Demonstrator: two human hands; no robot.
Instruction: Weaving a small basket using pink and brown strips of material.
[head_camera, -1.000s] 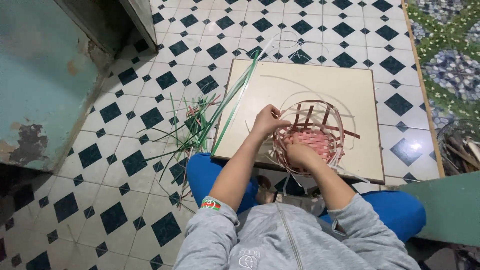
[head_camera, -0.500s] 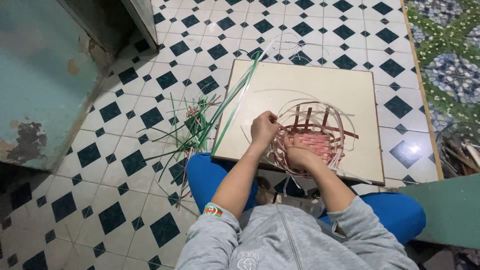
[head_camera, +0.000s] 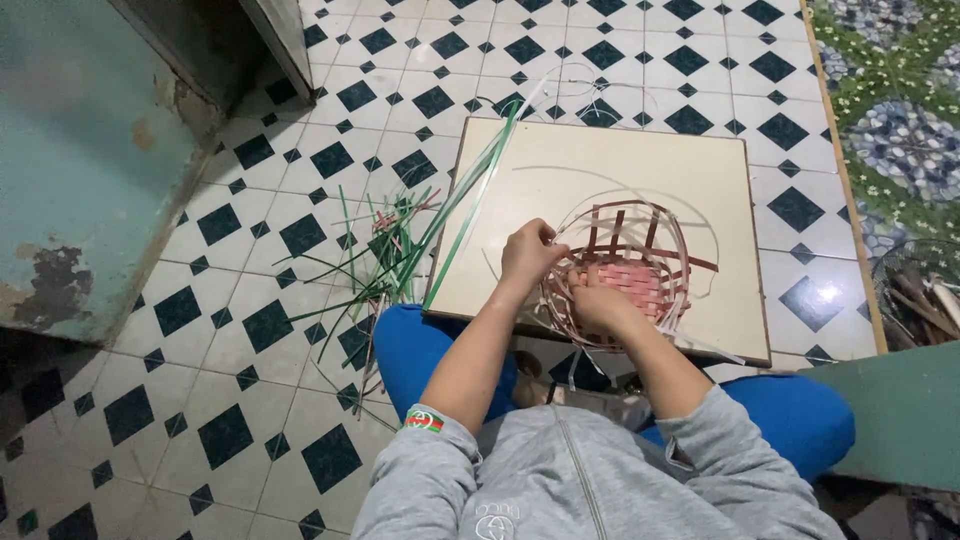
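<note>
Head view: my left hand (head_camera: 530, 250) pinches a pale strip at the rim of the half-woven basket (head_camera: 628, 270), and my right hand (head_camera: 598, 305) presses closed on its near wall. The basket sits on the cream board (head_camera: 620, 160) by its near edge, toward the right corner. Green strips (head_camera: 400, 250) lie loose on the tiled floor (head_camera: 250, 330) off the board's left edge.

Left hand: our left hand (head_camera: 530, 250) pinches a pale strip at the basket's left rim.
Right hand: our right hand (head_camera: 598, 305) rests on the near side of the little basket (head_camera: 630, 265).
Basket: pink and brown, half woven, strips sticking up.
Board: we see the basket sitting on a cream board (head_camera: 620, 160).
Strips: green strips (head_camera: 400, 255) lie on the tiled floor (head_camera: 250, 300), just left of the board.
</note>
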